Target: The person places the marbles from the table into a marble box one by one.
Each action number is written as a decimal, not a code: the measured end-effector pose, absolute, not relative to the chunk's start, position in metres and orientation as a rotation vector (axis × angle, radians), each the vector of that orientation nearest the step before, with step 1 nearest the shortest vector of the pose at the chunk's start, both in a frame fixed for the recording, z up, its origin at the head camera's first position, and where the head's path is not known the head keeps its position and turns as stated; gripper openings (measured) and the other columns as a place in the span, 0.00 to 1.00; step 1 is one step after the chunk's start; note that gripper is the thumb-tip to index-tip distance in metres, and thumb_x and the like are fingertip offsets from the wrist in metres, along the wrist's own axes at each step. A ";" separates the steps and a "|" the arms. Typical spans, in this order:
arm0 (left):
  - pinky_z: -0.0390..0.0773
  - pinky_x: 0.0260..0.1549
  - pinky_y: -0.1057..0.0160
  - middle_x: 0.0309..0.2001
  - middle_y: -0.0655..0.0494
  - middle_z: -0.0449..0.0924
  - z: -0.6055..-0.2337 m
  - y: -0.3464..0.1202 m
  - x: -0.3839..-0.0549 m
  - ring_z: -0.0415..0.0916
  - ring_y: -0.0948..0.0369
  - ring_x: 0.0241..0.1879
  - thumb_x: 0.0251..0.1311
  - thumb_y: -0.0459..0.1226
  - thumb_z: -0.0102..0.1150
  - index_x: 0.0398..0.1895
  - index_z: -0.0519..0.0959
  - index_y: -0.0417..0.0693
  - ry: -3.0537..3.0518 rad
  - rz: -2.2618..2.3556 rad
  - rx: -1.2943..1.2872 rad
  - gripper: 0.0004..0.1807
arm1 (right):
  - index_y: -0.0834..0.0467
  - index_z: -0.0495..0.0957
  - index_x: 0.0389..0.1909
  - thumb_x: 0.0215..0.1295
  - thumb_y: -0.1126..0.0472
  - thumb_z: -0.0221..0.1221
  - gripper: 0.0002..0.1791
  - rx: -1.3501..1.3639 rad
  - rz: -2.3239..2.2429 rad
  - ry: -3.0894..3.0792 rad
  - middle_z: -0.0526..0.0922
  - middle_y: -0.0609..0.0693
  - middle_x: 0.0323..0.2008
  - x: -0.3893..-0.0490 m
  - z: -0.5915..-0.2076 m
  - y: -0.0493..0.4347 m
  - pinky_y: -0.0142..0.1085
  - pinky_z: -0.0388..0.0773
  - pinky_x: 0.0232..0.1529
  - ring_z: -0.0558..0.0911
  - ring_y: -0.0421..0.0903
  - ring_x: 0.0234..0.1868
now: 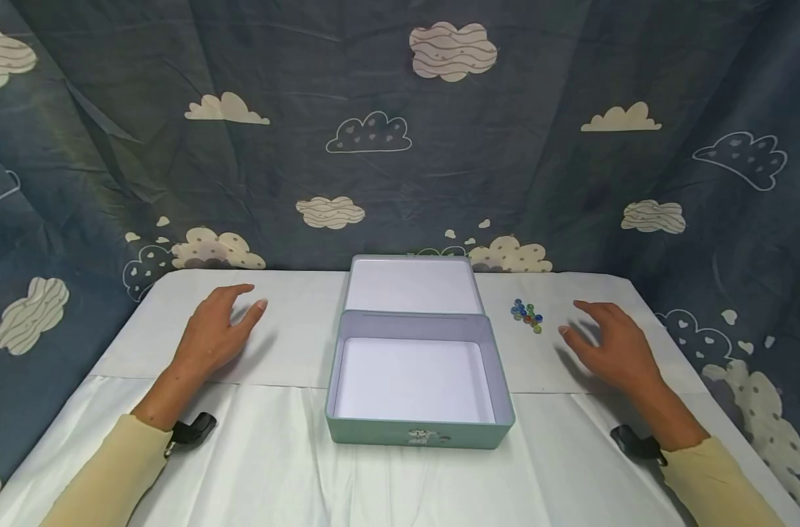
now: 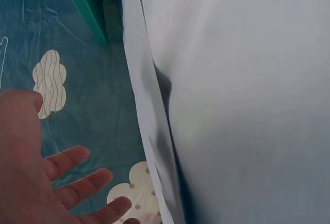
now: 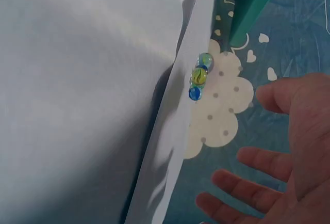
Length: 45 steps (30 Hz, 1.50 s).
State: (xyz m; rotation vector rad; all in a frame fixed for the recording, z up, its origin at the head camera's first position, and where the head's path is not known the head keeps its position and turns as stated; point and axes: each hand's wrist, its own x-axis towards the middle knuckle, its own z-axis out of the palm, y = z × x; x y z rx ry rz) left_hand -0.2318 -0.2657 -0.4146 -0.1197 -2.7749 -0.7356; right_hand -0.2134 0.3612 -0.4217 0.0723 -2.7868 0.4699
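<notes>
An open green tin box [image 1: 421, 433] with a pale lilac inside stands at the middle of the white-covered table, its lid [image 1: 413, 285] folded back behind it. Several glass marbles [image 1: 528, 316], blue, green, yellow and red, lie in a cluster to the right of the box; a few of the marbles [image 3: 198, 76] show in the right wrist view. My left hand [image 1: 217, 329] hovers over the table left of the box, fingers relaxed and holding nothing. Just right of the marbles, my right hand [image 1: 613, 348] is held with loose fingers and an empty palm.
White cloth [image 1: 268, 454] covers the table, with a crease across it. A dark blue curtain [image 1: 281, 168] with cloud prints hangs behind and at both sides. Green box edges [image 2: 85, 7] appear at the top of the left wrist view.
</notes>
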 end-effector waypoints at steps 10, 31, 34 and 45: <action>0.67 0.66 0.33 0.66 0.36 0.75 -0.411 -0.254 -0.233 0.70 0.39 0.68 0.79 0.61 0.49 0.72 0.73 0.42 -2.740 -0.861 -0.135 0.36 | 0.66 0.76 0.66 0.71 0.53 0.67 0.29 0.132 0.508 -2.723 0.76 0.70 0.61 -0.216 -0.420 0.351 0.71 0.69 0.64 0.74 0.72 0.64; 0.77 0.61 0.39 0.63 0.42 0.79 -0.425 -0.193 -0.222 0.81 0.44 0.61 0.79 0.58 0.54 0.71 0.73 0.43 -2.745 -1.201 -0.365 0.33 | 0.66 0.78 0.62 0.69 0.59 0.67 0.24 0.168 0.602 -2.812 0.79 0.66 0.56 -0.228 -0.425 0.329 0.65 0.78 0.56 0.80 0.66 0.55; 0.78 0.61 0.40 0.63 0.44 0.79 -0.426 -0.184 -0.224 0.82 0.46 0.60 0.78 0.59 0.54 0.72 0.73 0.45 -2.739 -1.273 -0.394 0.33 | 0.67 0.78 0.61 0.69 0.60 0.67 0.24 0.163 0.603 -2.817 0.79 0.66 0.56 -0.235 -0.423 0.324 0.64 0.79 0.55 0.81 0.65 0.55; 0.88 0.46 0.56 0.68 0.39 0.73 -0.432 -0.163 -0.227 0.80 0.44 0.63 0.81 0.49 0.56 0.75 0.67 0.46 -2.633 -1.830 -0.518 0.28 | 0.67 0.80 0.54 0.66 0.61 0.67 0.20 0.150 0.588 -2.838 0.80 0.65 0.49 -0.250 -0.425 0.317 0.60 0.80 0.51 0.80 0.62 0.48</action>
